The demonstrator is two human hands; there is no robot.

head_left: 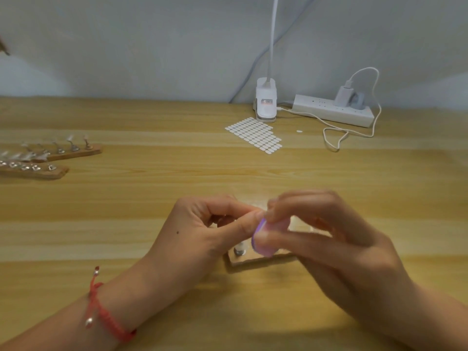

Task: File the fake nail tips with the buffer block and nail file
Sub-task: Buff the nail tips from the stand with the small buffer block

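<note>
A small rounded buffer block (263,239), pale pink with a lilac edge and a soft matte look, is gripped in the right hand (329,239), with the thumb laid along its lower side and the forefinger curled over its top. The block is blurred. It is held just above a short flat wooden holder (253,260) at the near middle of the table (177,198), whose pale surface is banded with long straight grain. A stubby metal stand (239,250) is seen on the holder's left end.

The thumb and forefinger of the left hand (202,229) are pressed together in a narrow pinch against the block's upper edge; whether a nail tip is held between them cannot be told. A red braided cord bracelet (109,317) with small silver beads is worn on the left wrist.

Well apart at the far left, two long wooden strips (76,153) are laid side by side, each set with a row of bent metal stems carrying clear nail tips (70,138). Farther back, a sheet of small white oval tabs (255,135) lies flat beside a glossy white clip lamp base (265,102), a white power strip (331,110) and a looped white cable (354,133).
</note>
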